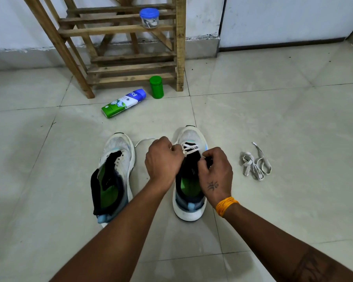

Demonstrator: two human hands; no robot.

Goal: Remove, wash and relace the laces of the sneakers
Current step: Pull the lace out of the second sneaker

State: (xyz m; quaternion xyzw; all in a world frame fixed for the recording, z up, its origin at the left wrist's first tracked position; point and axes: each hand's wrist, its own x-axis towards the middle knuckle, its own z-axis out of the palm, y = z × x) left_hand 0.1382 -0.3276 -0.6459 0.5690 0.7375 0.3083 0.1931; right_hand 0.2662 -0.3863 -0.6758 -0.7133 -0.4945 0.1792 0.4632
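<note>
both hands [189, 163] hide the right sneaker's [190, 210] lace [190, 148] ends.

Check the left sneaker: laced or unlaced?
Unlaced: the left sneaker shows bare eyelets, and a loose lace lies bunched on the floor.

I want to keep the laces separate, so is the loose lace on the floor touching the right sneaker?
Apart. The head view shows bare floor tile between the loose lace and the right sneaker.

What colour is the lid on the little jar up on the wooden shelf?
Blue. The jar lid shows in the head view.
</note>
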